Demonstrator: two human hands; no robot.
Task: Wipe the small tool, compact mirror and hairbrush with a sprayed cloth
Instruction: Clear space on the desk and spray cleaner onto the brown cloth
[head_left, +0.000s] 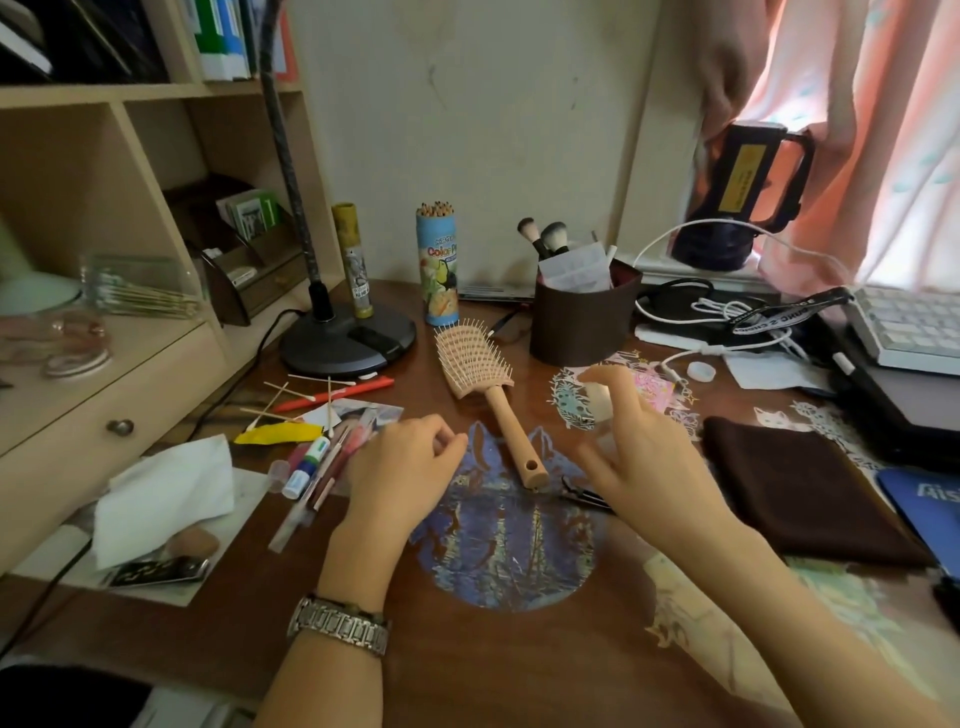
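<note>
Both hands were over the desk (519, 649) at this moment. The left hand (402, 470), a metal watch (340, 626) on its wrist, hovered with fingers loosely curled and nothing in them, just at nine o'clock of the hairbrush (485, 392) handle. The hairbrush lay flat, bristles up, head toward twelve o'clock, handle end pointing to six. The right hand (636, 447) was raised at three o'clock of the brush, fingers curved around a small, pale, see-through bottle (597, 400), probably a spray bottle, though blur made that hard to confirm. A small dark metal tool (584, 493) lay just below the brush handle. A dark brown cloth (800, 493) lay flat at three o'clock of the right hand.
</note>
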